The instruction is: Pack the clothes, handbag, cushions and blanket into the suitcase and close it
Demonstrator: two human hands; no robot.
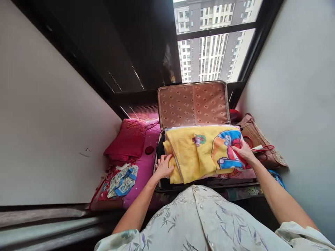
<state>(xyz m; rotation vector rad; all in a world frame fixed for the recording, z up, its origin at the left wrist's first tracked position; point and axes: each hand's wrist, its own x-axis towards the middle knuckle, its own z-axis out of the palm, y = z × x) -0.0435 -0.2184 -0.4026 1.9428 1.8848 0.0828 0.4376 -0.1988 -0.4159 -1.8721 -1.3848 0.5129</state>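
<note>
A folded yellow blanket (193, 153) with cartoon figures printed on it lies across an open suitcase (193, 104). At the blanket's left edge, my left hand (164, 167) is closed on the folded layers with bent fingers. My right hand (244, 152) grips the opposite edge by the red and blue print; its thumb lies on top and the other fingers are mostly hidden. Pink and white cloth shows under the blanket. The suitcase lid, lined with patterned brown-pink fabric, stands upright behind.
On the left are a red pillow (128, 139), a purple-pink cover (146, 164) and a patterned cloth bundle (123, 181). A brown bag (261, 139) and a red cord (268, 147) lie to the right. Walls flank both sides; a window (209, 52) is behind.
</note>
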